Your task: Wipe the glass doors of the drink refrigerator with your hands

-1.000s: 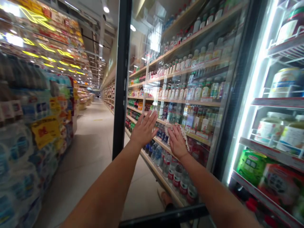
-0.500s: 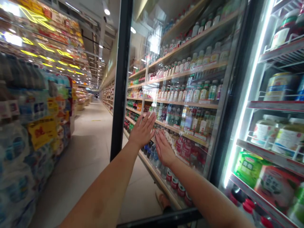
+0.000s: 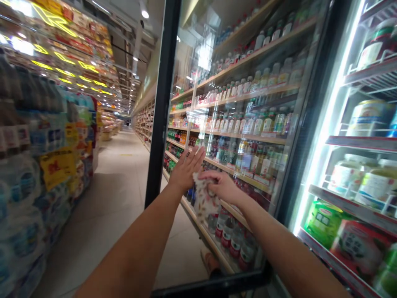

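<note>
The glass door (image 3: 159,111) of a drinks cooler stands open in front of me, in a black frame. My left hand (image 3: 186,169) rests on its glass, fingers stretched out and palm against the pane. Just right of it, my right hand (image 3: 226,187) has a pale cloth (image 3: 205,203) with a brown leaf-like pattern pinched between its fingers. The cloth hangs down against the glass, its top corner near the heel of my left hand. Part of the right fingers is hidden behind the cloth and hand.
Shelves of bottles (image 3: 235,89) show through the glass. To the right, the lit cooler holds jars (image 3: 344,174) and a green pack (image 3: 324,221). Stacked bottled drinks (image 3: 21,182) line the left side of the aisle floor (image 3: 120,178). A foot (image 3: 212,263) shows below the door glass.
My right hand has gone from lying flat over the cloth to gripping it, shifting slightly right. The cloth now hangs lower and spread out. My left hand stays on the glass.
</note>
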{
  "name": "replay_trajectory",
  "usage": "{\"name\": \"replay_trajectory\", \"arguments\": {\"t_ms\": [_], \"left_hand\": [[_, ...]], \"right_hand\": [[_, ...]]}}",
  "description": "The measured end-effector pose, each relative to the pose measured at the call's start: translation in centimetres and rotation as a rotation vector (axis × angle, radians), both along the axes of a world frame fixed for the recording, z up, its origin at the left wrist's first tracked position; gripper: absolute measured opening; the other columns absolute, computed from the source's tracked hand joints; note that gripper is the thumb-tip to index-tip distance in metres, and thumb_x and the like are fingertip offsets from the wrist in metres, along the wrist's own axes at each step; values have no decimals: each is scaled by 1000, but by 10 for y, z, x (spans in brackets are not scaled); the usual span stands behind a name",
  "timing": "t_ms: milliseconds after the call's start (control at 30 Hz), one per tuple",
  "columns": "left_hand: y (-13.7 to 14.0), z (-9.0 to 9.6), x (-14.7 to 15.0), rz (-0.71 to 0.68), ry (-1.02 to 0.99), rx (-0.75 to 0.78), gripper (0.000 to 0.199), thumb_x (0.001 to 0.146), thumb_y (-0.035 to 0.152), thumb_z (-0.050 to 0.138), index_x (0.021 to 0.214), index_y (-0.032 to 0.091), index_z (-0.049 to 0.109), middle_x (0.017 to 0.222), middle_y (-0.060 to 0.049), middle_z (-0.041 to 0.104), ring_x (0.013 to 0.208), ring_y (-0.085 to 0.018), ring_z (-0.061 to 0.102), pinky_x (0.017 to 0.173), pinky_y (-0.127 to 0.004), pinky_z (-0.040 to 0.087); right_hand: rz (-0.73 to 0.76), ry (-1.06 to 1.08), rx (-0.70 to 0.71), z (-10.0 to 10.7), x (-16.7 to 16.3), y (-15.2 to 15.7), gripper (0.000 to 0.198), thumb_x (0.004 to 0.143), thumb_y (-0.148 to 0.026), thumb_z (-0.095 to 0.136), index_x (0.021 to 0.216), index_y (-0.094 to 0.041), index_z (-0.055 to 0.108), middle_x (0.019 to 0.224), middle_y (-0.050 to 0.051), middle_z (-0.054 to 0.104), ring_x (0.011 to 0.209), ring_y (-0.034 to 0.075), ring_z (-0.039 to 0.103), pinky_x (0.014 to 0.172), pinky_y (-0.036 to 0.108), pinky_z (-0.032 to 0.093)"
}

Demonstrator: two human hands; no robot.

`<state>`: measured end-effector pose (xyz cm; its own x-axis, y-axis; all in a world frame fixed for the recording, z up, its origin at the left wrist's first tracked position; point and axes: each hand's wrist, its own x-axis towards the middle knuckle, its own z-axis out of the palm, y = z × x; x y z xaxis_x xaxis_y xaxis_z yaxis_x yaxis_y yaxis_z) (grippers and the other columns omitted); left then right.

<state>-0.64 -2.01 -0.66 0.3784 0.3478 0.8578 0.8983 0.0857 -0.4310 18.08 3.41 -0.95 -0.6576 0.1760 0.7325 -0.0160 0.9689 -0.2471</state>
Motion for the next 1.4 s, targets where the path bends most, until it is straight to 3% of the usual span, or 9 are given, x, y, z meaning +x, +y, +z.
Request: {"name": "replay_trajectory", "arguments": {"t_ms": [167,267,367,567,700,867,1033,1233,1400], "left_hand": [[-4,0,4,20,-18,-10,61,101,26,39,159,10,25,165,-8,20,155,-24,5,130,-49,7],[-4,-1,4,26,-7,4,61,102,27,39,158,9,25,165,-8,18,155,-23,4,130,-48,4],[-2,-1,2,38,4,18,61,102,28,40,158,9,25,165,-8,17,155,-23,3,130,-47,2],[1,-2,1,19,-6,23,63,101,27,42,159,11,23,165,-9,19,155,-24,7,130,-48,6],[1,-2,1,4,-6,26,62,101,26,42,159,12,26,164,-9,22,155,-25,9,129,-49,8],[-2,-1,-2,-3,10,43,61,101,29,45,157,12,30,164,-10,25,155,-26,13,129,-48,11],[-11,-11,-9,-123,182,-45,55,98,40,54,152,35,41,161,-2,36,154,-30,19,124,-63,4],[-15,-25,-9,-98,194,-104,50,97,47,56,146,40,48,158,0,42,152,-30,26,122,-66,-4],[-12,-31,17,-73,89,-9,43,95,51,58,132,29,62,148,-6,54,148,-35,32,121,-70,-3]], "right_hand": [[-403,225,632,-15,14,37,47,95,-16,45,141,-16,57,147,14,55,145,26,40,119,51,36],[-505,87,830,-48,15,48,57,98,-29,49,152,-15,43,157,15,43,154,29,23,123,52,26],[-476,-1,953,-58,18,58,57,98,-23,46,155,-24,38,156,7,46,154,23,22,126,48,18],[-709,392,609,-35,7,66,61,98,-15,37,158,-21,31,162,14,35,156,26,14,121,55,26],[-432,178,711,-38,-12,52,61,95,-11,39,154,-25,40,156,9,45,155,23,21,123,51,26],[-541,449,456,-24,-34,42,68,97,-11,30,162,-23,16,164,10,32,156,24,15,123,56,26],[-509,520,308,-23,-53,28,67,101,-21,27,163,-23,1,169,10,16,157,26,0,124,60,21],[-164,359,158,-18,-16,19,83,100,-27,39,160,-19,-18,166,16,23,152,20,31,118,44,40],[-663,551,329,-26,38,60,61,104,-27,27,162,-22,11,165,15,27,154,26,22,121,59,27]]}}
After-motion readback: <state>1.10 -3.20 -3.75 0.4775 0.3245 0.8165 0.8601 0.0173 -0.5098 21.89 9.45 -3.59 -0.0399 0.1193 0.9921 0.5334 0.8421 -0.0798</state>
